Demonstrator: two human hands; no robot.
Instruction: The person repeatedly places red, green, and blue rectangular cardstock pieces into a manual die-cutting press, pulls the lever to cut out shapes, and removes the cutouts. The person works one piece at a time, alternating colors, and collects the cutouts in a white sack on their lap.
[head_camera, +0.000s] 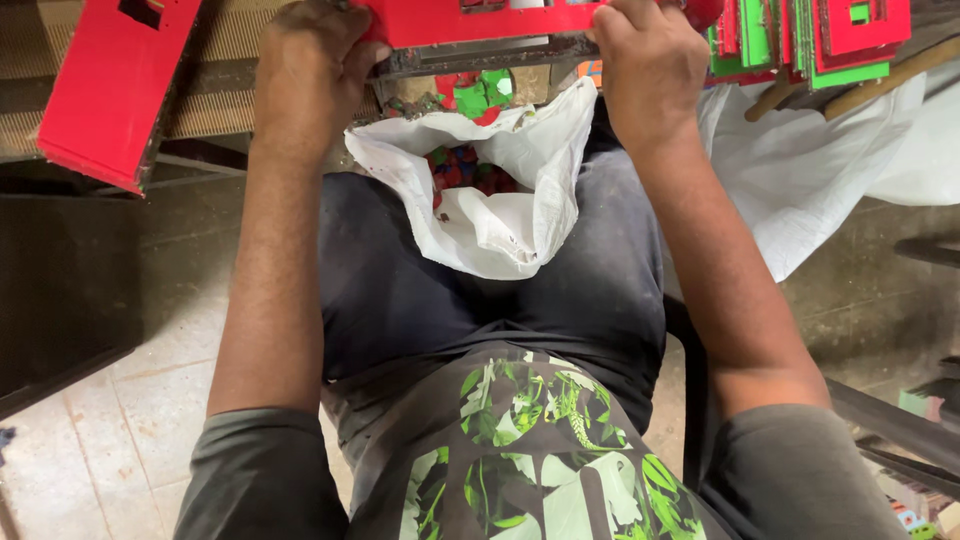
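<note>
Both hands, left hand (310, 65) and right hand (650, 70), are clamped on the red panel (480, 20) above the white sack (500, 200). Judged step: clearing cut-outs; next, press loose pieces downward.

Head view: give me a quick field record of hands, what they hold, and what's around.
left hand: grips the left end of the red panel
right hand: grips the panel's right end
white sack: open on the lap, below the panel
sack contents: red and green scraps
second red panel: upper left, untouched
stack: red and green cut panels, upper right
floor: tiles
</note>
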